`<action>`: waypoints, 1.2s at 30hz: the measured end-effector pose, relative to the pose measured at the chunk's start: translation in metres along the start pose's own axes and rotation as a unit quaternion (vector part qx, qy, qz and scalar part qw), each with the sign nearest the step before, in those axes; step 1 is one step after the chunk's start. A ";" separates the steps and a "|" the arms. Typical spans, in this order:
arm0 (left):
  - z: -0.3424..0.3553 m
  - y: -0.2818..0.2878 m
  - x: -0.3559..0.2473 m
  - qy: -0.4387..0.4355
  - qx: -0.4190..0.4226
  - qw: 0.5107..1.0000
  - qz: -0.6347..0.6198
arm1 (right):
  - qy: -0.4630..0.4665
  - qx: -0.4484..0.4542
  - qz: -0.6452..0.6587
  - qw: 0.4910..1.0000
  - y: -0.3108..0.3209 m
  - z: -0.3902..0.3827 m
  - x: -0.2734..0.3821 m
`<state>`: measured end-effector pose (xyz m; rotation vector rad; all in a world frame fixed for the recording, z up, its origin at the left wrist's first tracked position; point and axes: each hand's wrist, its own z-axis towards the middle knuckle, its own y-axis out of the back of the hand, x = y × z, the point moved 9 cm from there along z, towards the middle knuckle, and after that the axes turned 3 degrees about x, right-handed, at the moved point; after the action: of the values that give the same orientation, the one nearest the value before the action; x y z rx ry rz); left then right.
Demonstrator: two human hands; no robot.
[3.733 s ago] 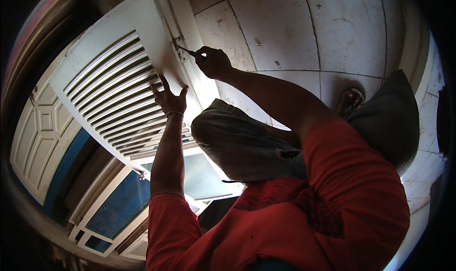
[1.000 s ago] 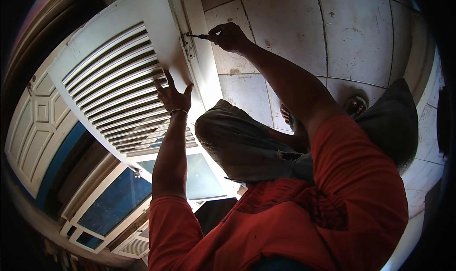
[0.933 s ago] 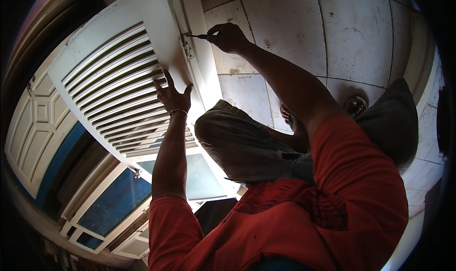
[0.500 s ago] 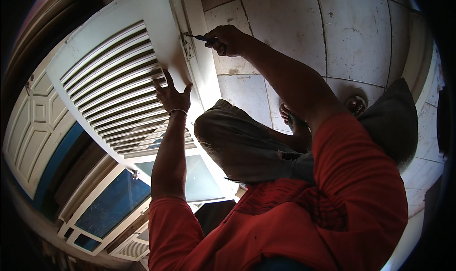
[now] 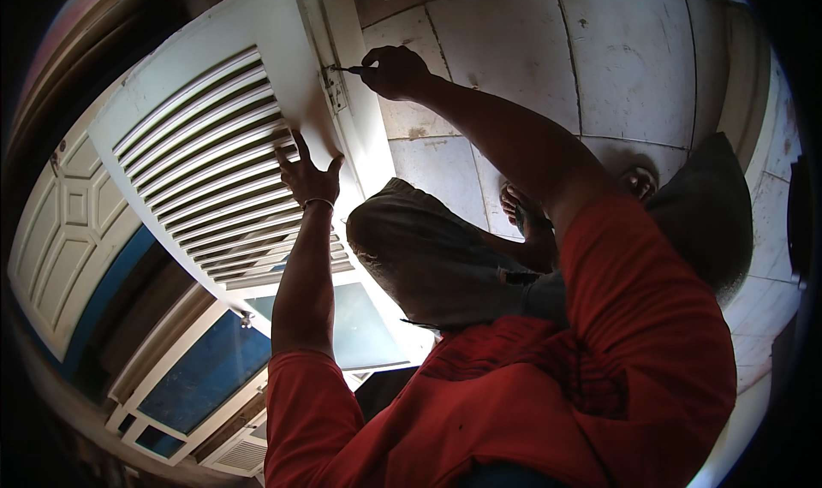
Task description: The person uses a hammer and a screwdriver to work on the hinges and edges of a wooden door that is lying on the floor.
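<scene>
A white louvered door panel (image 5: 180, 120) stands at the upper left, with a metal hinge (image 5: 335, 90) on the edge at its right. My left hand (image 5: 310, 173) rests against the slats and the frame beside them, fingers spread apart, a band round the wrist. My right hand (image 5: 396, 70) is closed on a thin dark tool (image 5: 351, 69) that looks like a screwdriver, whose tip meets the hinge. Fine detail at the tip is too small to make out.
A white panelled door (image 5: 73, 240) is at the left. Below it are blue-glazed frames (image 5: 201, 372). A pale tiled floor (image 5: 621, 60) fills the right, with my bent knee (image 5: 385, 231) and sandalled feet (image 5: 638, 181) over it. A lit glass panel (image 5: 364, 321) lies under the shutter.
Since 3.7 seconds ago, my right hand and tool have moved up along the hinge. Over the last second the right hand's grip has shifted slightly. My left hand stays on the shutter.
</scene>
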<state>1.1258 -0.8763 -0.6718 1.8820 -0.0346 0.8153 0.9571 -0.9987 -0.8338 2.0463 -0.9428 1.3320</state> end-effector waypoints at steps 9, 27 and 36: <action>0.002 -0.006 -0.005 -0.046 -0.008 0.999 -0.006 | -0.015 0.001 0.287 0.958 -0.012 0.008 -0.050; 0.003 -0.009 -0.006 -0.063 -0.020 0.998 -0.001 | -0.121 0.002 0.614 0.780 -0.043 0.020 -0.081; -0.001 -0.011 -0.006 -0.071 -0.026 0.997 0.012 | -0.146 0.038 0.544 0.826 -0.047 0.012 -0.082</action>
<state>1.1252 -0.8724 -0.6834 1.8907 -0.1643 0.6895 0.9782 -0.9557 -0.9160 1.7737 -2.4650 1.5467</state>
